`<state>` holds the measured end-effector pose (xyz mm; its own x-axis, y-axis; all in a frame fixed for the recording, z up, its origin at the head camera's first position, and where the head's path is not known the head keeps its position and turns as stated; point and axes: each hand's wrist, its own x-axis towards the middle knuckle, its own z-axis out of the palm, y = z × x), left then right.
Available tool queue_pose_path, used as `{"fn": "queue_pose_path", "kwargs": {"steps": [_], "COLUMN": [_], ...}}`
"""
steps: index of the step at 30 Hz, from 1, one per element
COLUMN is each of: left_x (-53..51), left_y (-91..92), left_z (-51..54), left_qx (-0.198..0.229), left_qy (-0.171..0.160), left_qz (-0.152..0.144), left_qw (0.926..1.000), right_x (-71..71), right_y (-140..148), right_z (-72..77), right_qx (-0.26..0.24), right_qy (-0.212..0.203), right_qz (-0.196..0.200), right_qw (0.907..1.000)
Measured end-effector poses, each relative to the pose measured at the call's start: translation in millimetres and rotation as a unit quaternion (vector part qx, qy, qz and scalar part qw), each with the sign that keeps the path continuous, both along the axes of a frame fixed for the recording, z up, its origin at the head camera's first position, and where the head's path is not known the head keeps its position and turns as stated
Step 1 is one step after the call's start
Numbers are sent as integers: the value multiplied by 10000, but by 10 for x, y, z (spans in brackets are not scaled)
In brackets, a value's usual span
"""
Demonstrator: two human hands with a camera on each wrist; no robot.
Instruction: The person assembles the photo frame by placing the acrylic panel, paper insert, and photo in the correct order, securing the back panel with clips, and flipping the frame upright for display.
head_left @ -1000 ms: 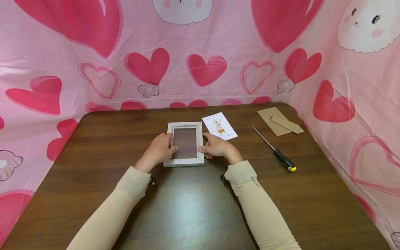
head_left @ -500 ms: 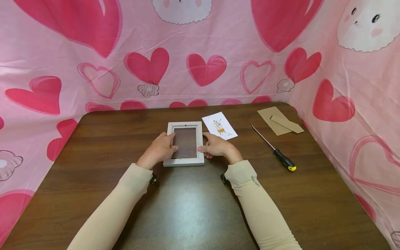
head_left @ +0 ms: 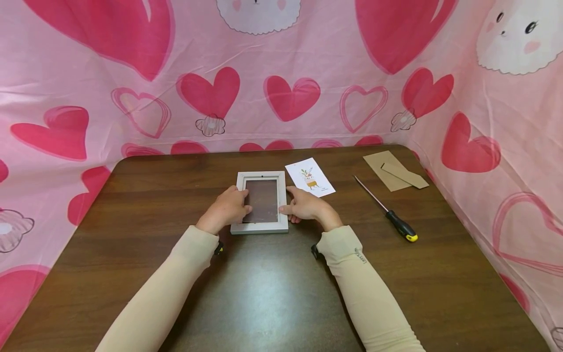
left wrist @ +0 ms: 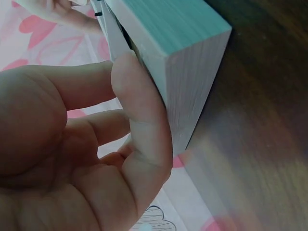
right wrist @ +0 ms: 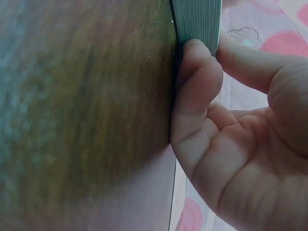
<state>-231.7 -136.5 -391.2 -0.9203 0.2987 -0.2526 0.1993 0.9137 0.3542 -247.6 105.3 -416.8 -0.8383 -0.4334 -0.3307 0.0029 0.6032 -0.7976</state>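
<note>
Whitish rectangular frame (head_left: pixel 260 227), thick-sided, finely grained, opening (head_left: pixel 262 200) murky, lay on surface (head_left: pixel 158 195) at 12 o'clock; left grip (head_left: pixel 226 209) curled on its 9 o'clock side, right grip (head_left: pixel 305 204) pinched 3 o'clock side.

Before you on the bench (head_left: pixel 114 215), the frame (head_left: pixel 259 228) lies left of the card (head_left: pixel 310 177). Farther right you have the screwdriver (head_left: pixel 387 211), with the board (head_left: pixel 389 178) behind it and a strip (head_left: pixel 405 175) over the board.
</note>
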Motion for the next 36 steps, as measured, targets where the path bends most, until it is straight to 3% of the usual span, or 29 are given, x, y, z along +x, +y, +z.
{"fn": "queue_pose_path", "kwargs": {"steps": [16,25,36], "left_x": [33,56,76], "left_y": [-22,-103,-121], "left_z": [-43,-79,-90], "left_qx": [23,351,440], "left_qy": [258,135,96], "left_qz": [82,333,406], "left_qw": [9996,9987,9982], "right_x": [-2,2,12], "right_y": [-9,-5,-4], "right_z": [-2,11,22], "right_qx": [-47,-30,-19], "right_qy": [-33,-44,-60], "right_qz": [-6,-7,-34], "right_qw": [10000,10000,10000]}}
